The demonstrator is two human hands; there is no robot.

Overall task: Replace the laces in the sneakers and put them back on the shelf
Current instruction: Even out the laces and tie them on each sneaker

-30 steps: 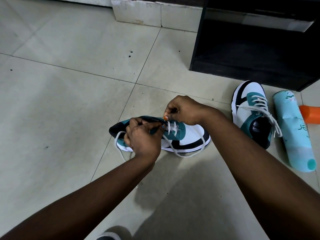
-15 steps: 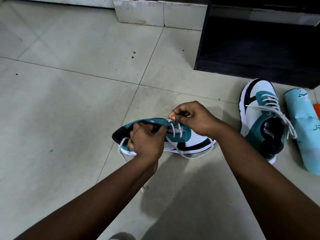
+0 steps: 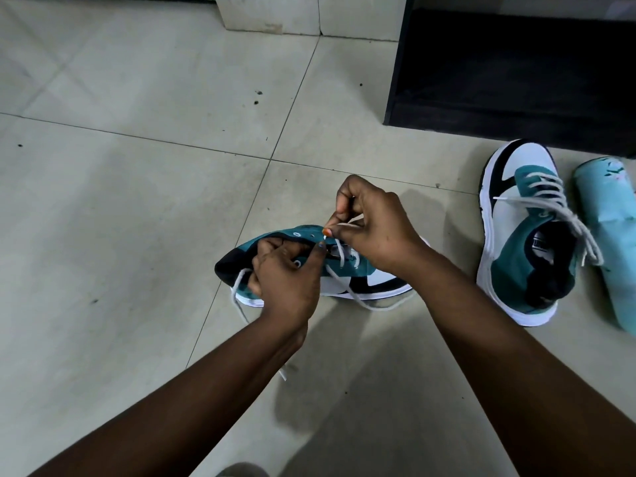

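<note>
1. Pale floor tiles (image 3: 120, 218) carry everything; the dark shelf (image 3: 516, 74) stands at the upper right, with no shoe on the part in view.
2. One sneaker (image 3: 516, 235) lies by the shelf, looking fully laced with loose ends, beside a light blue bottle (image 3: 609, 235).
3. The other sneaker (image 3: 347, 280) lies on its side between the hands, only partly laced: upper eyelets show bare, and lace (image 3: 371, 304) trails on the floor.
4. The left hand (image 3: 285, 284) grips the sneaker's collar, fingers curled; the right hand (image 3: 371, 228) pinches the lace tip at an eyelet.
5. Left to do, by my reading: finish threading, tie, then shelve both.
6. Against the earlier frames the grips match; the view has swung left, so the bottle sits nearer the edge and the orange thing is gone from sight.
</note>
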